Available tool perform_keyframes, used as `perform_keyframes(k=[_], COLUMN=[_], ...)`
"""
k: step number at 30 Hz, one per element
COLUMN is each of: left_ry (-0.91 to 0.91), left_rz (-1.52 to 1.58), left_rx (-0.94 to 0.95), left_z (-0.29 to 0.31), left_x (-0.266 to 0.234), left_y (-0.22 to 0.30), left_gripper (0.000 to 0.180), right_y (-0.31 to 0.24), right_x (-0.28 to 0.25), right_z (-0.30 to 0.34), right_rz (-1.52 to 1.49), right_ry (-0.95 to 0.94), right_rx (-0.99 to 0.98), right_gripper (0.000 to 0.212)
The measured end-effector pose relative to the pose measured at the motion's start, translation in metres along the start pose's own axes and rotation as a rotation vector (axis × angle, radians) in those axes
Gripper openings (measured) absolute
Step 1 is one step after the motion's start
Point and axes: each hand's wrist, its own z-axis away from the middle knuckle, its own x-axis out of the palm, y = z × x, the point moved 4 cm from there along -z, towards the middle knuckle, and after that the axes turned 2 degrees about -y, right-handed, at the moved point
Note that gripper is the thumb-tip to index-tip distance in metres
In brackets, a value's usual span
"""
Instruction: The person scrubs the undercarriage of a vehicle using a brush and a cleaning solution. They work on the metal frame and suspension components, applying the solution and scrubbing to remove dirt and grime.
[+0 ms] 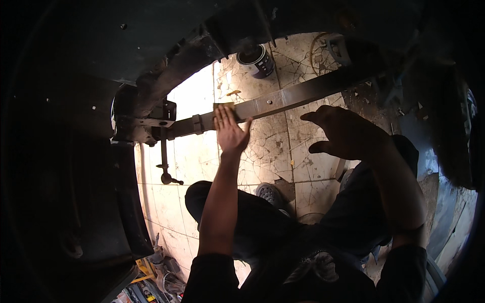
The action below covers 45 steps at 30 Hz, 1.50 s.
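Note:
My left hand (231,133) lies with straight fingers on a small brownish square sheet, seemingly sandpaper (217,107), pressing it against a dark leaf spring (289,96). The spring runs slantwise across the view under the vehicle body. A clamp band (197,124) wraps it left of my hand, and a small round bolt head (269,102) shows on its middle. In shadow to the right, my right hand (346,134) hovers below the spring with thumb and fingers apart and nothing visible between them.
An open paint can (255,62) stands on the cracked tile floor (262,141) beyond the spring. A dark bracket (162,113) and a hanging link rod (164,161) sit at the left. Tools and parts (164,272) lie piled at lower left. Dark bodywork (65,166) surrounds the space.

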Motion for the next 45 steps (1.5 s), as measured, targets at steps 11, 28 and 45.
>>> perform_keyframes(k=[11,28,45], left_ry=[0.086,0.077,0.024], left_rz=[0.079,-0.055,-0.092], left_rx=[-0.176,-0.187,0.030], left_z=[-0.004,0.002,0.000], left_x=[-0.016,-0.012,0.009], left_y=[-0.044,-0.036,0.069], left_gripper=[0.105,0.101,0.076], right_y=[0.004,0.014,-0.004], right_x=[-0.001,0.006,0.019], right_z=[0.010,0.011,0.004], right_rz=[0.022,0.040,0.106], right_ry=[0.019,0.115,0.034], right_rx=[0.006,-0.008,0.002], right_gripper=[0.071,0.069,0.082])
